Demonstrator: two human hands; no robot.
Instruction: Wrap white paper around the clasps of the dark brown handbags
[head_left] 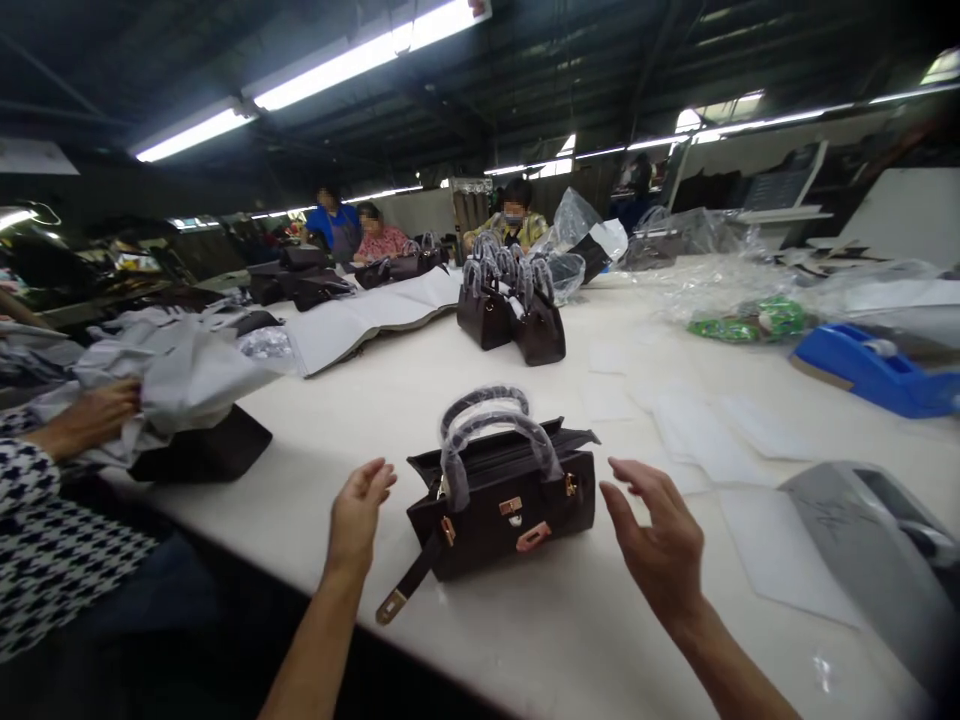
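Observation:
A dark brown handbag [480,535] stands upright on the white table in front of me, its top gaping a little. Clear plastic film wraps its two arched handles [499,425]. Gold-coloured hardware sits on its front, and one strap [411,582] with a metal end hangs out at the lower left. My left hand [360,510] is just left of the bag, fingers loosely bent and apart from it, holding nothing. On the other side my right hand [656,530] is held close to the bag's right end, thumb and fingers spread, with nothing in it.
Several finished-looking handbags [514,315] stand farther back. At right lie white sheets [697,435], a blue tape dispenser [874,365] and a grey device [870,540]. A co-worker's hand [97,415] at left handles pale wrapping over a dark bag [206,450]. Other people sit behind.

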